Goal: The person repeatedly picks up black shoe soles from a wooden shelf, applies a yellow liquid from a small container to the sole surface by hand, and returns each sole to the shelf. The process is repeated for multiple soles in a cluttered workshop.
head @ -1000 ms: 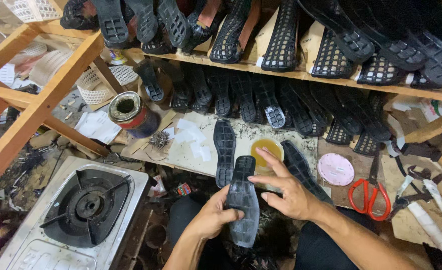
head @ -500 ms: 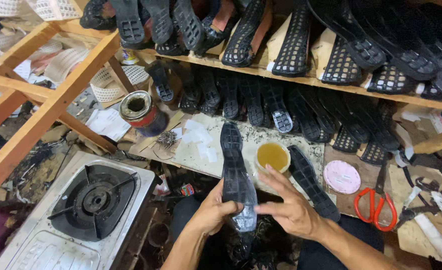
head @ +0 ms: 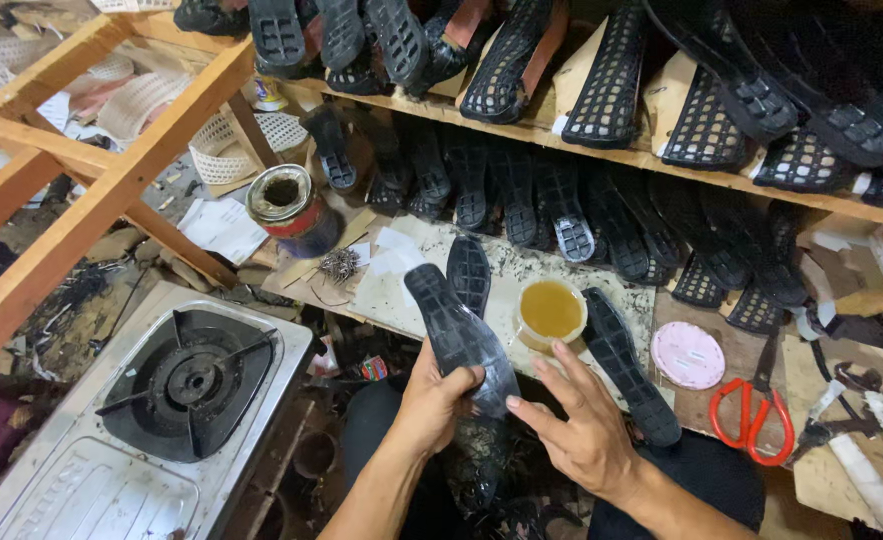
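Note:
My left hand grips a black rubber shoe sole around its middle, tread side up, toe pointing away from me. Under it, near my lap, a dark woven shoe upper is partly hidden. My right hand hovers just right of the sole with fingers spread, holding nothing. A small bowl of yellow glue sits on the work board just beyond my right hand. Another black sole lies flat behind the held one, and a third sole lies to the right of the bowl.
Red-handled scissors and a round pink lid lie at the right. A gas stove stands at the lower left, with an open tin can behind it. Wooden shelves hold several black soles and woven uppers. A wooden frame crosses the left.
The sole has been lifted and tilted to the left in my left hand. My right hand has come off it and now sits open beside it.

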{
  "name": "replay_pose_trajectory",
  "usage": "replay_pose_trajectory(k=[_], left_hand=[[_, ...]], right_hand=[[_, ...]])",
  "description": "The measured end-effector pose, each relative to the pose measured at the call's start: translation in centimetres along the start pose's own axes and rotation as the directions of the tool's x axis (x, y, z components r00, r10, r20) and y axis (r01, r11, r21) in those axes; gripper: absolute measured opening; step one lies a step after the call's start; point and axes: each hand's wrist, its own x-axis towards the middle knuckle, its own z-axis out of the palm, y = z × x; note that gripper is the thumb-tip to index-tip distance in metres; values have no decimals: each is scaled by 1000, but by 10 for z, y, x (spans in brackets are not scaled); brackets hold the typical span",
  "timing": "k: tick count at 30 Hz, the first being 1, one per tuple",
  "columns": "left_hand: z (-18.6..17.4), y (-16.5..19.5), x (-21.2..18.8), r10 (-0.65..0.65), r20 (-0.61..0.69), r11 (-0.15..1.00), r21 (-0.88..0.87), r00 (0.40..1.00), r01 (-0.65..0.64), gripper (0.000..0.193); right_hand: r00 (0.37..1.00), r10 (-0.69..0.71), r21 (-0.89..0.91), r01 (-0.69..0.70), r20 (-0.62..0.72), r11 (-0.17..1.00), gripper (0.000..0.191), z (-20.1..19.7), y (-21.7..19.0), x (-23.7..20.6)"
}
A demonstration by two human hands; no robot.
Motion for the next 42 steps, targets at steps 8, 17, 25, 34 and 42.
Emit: replay_pose_trajectory(k=[8, 17, 25, 34, 42], left_hand=[[3, -8, -1, 48, 76, 999, -12, 996, -48, 60], [-47, 16, -30, -338, 694, 909, 417, 635, 29, 60], [-74, 37, -43, -392, 711, 913, 379, 583, 151, 62], [-98, 41, -39, -2, 383, 1000, 8, 924, -1, 75], [-126, -20, -11, 131, -22, 985, 120, 991, -128, 58]], right_hand=[[996, -19, 86, 12, 82, 996, 35, -9, -15, 13], [865, -30, 362, -178, 501, 915, 93, -50, 35, 62], [534, 5, 383, -614, 846, 690, 95, -73, 40, 86], [786, 268, 660, -615, 557, 431, 96, -87, 24, 132], [845, 307, 577, 2, -438, 817, 75, -69, 55, 216]])
